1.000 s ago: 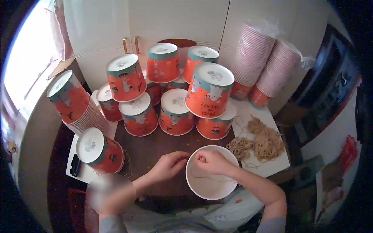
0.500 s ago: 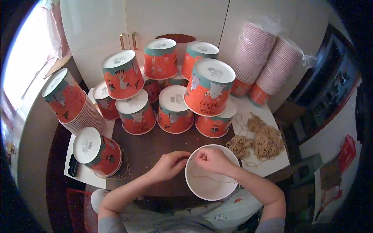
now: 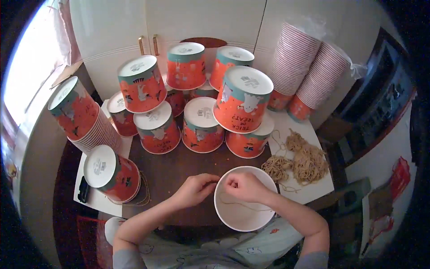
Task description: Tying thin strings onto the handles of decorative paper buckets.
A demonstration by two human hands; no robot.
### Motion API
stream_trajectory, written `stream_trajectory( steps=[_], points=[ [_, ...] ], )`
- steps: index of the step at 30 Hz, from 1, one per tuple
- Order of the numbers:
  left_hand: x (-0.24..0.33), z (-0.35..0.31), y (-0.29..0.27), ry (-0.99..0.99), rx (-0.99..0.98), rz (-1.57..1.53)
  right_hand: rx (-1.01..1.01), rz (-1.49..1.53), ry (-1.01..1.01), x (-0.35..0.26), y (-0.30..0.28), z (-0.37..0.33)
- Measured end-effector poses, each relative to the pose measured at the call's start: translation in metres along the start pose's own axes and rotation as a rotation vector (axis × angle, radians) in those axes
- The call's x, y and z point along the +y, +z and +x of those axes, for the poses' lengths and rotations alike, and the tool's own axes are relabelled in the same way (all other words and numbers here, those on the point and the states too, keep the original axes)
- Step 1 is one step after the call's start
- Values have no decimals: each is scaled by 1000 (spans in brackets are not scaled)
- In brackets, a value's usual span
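Bucket (image 3: pixel 245 220) is seen mouth-up at the near edge of the table (image 3: pixel 163 177), cord (image 3: pixel 244 205) trailed inside. The left hand (image 3: pixel 199 185) is set by its left rim, the right hand (image 3: pixel 246 185) curled over its mouth; whether either is closed on cord cannot be told. Probably light, stiff and easily dented, the bucket is best held by its rim; the cord seems limp.

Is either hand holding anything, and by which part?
The left hand is at the left rim of the white bucket, the right hand over its opening, near the string; what either grips cannot be told.
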State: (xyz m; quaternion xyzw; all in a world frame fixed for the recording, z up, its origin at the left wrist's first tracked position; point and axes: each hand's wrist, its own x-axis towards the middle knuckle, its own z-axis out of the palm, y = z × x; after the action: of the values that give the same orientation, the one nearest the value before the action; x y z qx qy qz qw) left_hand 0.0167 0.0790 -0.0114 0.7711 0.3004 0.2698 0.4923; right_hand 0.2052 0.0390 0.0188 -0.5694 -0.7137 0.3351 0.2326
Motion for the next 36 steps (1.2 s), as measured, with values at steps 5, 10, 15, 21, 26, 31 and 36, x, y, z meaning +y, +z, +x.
stream_trajectory(
  steps=[5,10,15,21,26,31,36],
  points=[
    [4,2,0,11,3,61,-50,-13,15,0,-1,1],
    [6,2,-1,64,39,182,-66,-10,10,2,1,3],
    [8,-2,-3,-21,38,173,-126,-95,-22,-7,-2,10],
    [19,-13,-13,6,2,260,-258,-263,-293,-13,-2,31],
    [31,-26,-27,-80,-4,227,-391,-229,-371,-23,-3,35],
    [21,-36,-41,-111,-36,100,-535,-83,-203,-14,-14,30],
    [39,-48,-68,-109,-146,-23,-517,-43,-111,-14,-37,23]
  ],
)
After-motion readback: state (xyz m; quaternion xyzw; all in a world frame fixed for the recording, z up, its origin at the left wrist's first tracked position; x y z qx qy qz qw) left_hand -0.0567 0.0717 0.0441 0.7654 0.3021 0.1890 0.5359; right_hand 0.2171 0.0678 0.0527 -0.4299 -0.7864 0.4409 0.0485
